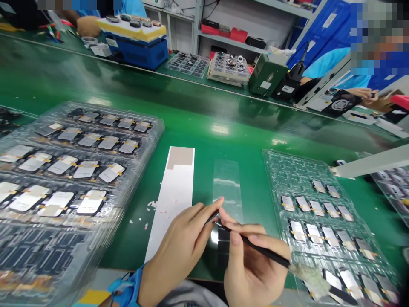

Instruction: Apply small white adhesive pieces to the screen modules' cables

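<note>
My right hand [255, 260] grips a pair of black tweezers [268, 251], their rear end wrapped in pale, worn tape. Its fingertips meet those of my left hand [182, 238], which pinches a small dark piece [211, 217], mostly covered by the fingers; its kind cannot be made out. The tweezer tips reach that piece. Beneath the hands lies a clear plastic strip [226, 175] with dark rectangles at its near end. To the left is a long white sheet [179, 187] with a beige-grey patch at its top.
On the left stands a stack of clear trays [156, 128] holding several small screens. Another clear tray [281, 170] at the right holds several smaller ones. White scraps [151, 205] lie beside the sheet. A white bar [377, 160] juts in from the right. People sit across the bench.
</note>
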{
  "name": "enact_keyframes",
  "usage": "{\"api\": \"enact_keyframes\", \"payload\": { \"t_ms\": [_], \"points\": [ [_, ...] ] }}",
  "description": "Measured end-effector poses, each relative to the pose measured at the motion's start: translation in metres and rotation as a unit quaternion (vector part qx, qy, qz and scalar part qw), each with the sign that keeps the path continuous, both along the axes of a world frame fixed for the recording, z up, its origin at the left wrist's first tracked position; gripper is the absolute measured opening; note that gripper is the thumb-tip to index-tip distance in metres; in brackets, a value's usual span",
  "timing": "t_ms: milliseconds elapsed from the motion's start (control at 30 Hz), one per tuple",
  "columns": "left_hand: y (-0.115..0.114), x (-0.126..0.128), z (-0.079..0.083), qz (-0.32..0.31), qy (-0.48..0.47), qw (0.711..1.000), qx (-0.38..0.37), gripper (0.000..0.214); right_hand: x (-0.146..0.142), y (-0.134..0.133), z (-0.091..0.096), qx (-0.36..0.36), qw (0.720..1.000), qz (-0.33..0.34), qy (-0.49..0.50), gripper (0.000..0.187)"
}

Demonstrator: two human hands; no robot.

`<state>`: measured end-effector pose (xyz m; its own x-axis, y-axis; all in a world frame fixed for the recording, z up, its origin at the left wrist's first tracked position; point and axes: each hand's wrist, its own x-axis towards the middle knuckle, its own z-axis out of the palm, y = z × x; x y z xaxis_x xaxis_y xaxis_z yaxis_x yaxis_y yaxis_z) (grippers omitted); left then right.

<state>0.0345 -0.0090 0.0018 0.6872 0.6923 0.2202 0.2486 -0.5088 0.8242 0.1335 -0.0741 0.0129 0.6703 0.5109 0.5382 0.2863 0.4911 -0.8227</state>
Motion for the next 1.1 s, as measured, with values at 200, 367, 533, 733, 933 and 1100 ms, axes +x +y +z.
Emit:
{"api": "enact_keyframes", "payload": {
  "t_ms": [200,367,533,733,933,1100],
  "points": [
    [-0.0002,0.0013,0.0022,0.0,0.023,0.999,-0.034,0.046,-0.001,0.0026,-0.0075,0.002,1.0,0.001,0.0,0.027],
    [-0.0006,0.0,0.0049,-0.009,0.025,0.998,-0.055,0.048,-0.0007,0.0058,-0.0102,-0.003,1.0,-0.013,-0.009,0.028],
    [-0.0006,-0.0017,0.0038,-0.008,0.021,0.997,-0.069,0.048,0.0002,0.0056,-0.0108,-0.012,0.999,-0.028,-0.013,0.025],
    [-0.0005,-0.002,0.005,-0.009,0.025,0.997,-0.073,0.048,-0.0002,0.0079,-0.0105,-0.018,0.999,-0.041,-0.012,0.023],
    [-0.0001,-0.0008,0.0047,-0.008,0.031,0.997,-0.069,0.047,0.0014,0.0083,-0.0097,-0.016,0.999,-0.031,-0.023,0.024],
    [0.001,0.0008,0.0043,-0.006,0.03,0.998,-0.059,0.047,0.0011,0.0065,-0.0095,-0.02,0.999,-0.029,-0.031,0.025]
  ]
}}
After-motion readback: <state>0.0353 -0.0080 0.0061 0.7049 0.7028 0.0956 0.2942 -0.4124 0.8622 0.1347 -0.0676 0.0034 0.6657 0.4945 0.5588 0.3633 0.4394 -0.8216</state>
